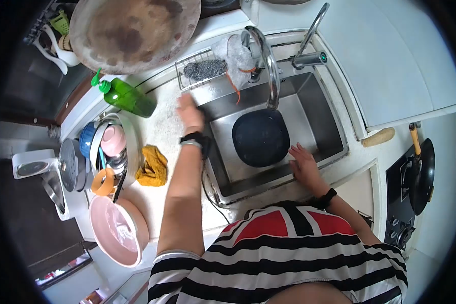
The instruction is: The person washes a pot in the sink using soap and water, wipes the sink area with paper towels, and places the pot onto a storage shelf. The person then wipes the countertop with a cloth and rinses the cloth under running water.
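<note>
A round black pan or pot (261, 139) sits in the stainless steel sink (309, 121), under the curved faucet (273, 76); no handle shows on it. My right hand (307, 169) is over the near right side of the sink, fingers spread beside the black vessel's rim; whether they touch it I cannot tell. My left hand (190, 114) reaches past the sink's left edge with fingers stretched out, nothing visible in it. Just beyond those fingers is a wire rack (179, 76) holding a grey mesh scrubber (204, 70) and a clear crinkled plastic bag (235, 53).
On the left counter are a green pump bottle (129, 97), a mustard cloth (153, 167), a basin of dishes (133, 144) and a pink tub (142, 228). A large round board (137, 33) stands behind. At right are a brown sponge-like pad (378, 137) and a wok (424, 177).
</note>
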`<action>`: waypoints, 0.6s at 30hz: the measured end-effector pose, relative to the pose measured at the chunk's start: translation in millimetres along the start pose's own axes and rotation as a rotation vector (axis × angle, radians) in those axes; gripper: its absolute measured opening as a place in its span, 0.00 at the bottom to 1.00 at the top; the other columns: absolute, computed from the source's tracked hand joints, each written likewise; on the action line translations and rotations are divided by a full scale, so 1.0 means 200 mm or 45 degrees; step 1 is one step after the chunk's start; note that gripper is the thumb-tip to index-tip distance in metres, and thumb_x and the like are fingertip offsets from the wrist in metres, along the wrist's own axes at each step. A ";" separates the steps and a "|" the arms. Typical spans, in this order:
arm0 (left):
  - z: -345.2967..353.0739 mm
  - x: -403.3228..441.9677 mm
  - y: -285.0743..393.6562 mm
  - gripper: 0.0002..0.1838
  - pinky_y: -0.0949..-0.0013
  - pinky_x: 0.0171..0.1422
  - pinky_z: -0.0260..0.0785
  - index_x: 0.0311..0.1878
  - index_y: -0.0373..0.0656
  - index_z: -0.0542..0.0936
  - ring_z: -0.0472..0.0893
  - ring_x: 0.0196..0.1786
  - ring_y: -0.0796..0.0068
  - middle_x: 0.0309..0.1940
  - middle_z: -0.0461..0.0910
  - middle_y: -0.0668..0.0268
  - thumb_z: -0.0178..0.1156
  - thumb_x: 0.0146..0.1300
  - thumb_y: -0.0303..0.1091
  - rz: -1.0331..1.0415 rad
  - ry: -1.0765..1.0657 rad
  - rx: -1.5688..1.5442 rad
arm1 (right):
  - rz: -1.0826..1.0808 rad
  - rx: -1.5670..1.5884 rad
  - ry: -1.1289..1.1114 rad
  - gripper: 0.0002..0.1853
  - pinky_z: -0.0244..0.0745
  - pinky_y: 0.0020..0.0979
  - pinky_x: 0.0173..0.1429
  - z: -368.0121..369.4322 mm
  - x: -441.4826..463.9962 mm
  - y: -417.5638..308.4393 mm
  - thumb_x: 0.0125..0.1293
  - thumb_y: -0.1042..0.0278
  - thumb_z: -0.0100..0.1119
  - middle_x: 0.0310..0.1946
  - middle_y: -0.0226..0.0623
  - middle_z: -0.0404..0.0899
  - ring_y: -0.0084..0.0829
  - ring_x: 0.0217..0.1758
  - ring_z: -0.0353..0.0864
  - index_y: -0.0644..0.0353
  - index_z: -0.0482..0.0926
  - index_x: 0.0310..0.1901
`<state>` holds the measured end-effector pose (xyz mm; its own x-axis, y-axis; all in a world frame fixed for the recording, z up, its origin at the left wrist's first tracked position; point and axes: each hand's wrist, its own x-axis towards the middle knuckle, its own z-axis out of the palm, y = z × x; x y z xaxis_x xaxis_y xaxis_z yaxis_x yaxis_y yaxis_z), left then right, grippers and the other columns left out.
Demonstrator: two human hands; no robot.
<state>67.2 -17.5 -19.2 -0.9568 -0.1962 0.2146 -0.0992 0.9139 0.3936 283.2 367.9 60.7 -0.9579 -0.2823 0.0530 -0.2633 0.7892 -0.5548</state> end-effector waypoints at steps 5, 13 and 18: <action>0.04 -0.41 0.76 0.26 0.65 0.68 0.59 0.66 0.42 0.66 0.67 0.64 0.47 0.59 0.69 0.44 0.45 0.63 0.21 0.248 -0.498 -0.932 | 0.046 0.256 0.120 0.19 0.67 0.41 0.63 0.04 0.04 0.02 0.64 0.71 0.55 0.55 0.49 0.75 0.47 0.63 0.71 0.62 0.73 0.57; -0.15 -0.76 1.14 0.24 0.71 0.54 0.69 0.70 0.47 0.61 0.75 0.51 0.74 0.51 0.75 0.66 0.46 0.72 0.32 -0.287 -1.467 -2.296 | 0.795 1.368 0.270 0.19 0.72 0.23 0.35 -0.19 0.25 -0.17 0.67 0.62 0.57 0.36 0.30 0.79 0.19 0.35 0.76 0.63 0.71 0.55; -0.31 -0.73 1.15 0.21 0.65 0.55 0.74 0.66 0.44 0.64 0.78 0.51 0.70 0.52 0.75 0.62 0.45 0.73 0.38 -0.367 -1.475 -2.048 | 0.549 1.232 0.161 0.12 0.71 0.23 0.31 -0.30 0.32 -0.03 0.64 0.63 0.61 0.30 0.28 0.77 0.18 0.29 0.74 0.63 0.75 0.42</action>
<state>201.4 199.7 96.0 -0.7152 0.6304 -0.3019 -0.5943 -0.3211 0.7374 216.9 377.7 116.5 -0.9680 0.0203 -0.2503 0.2507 0.0247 -0.9677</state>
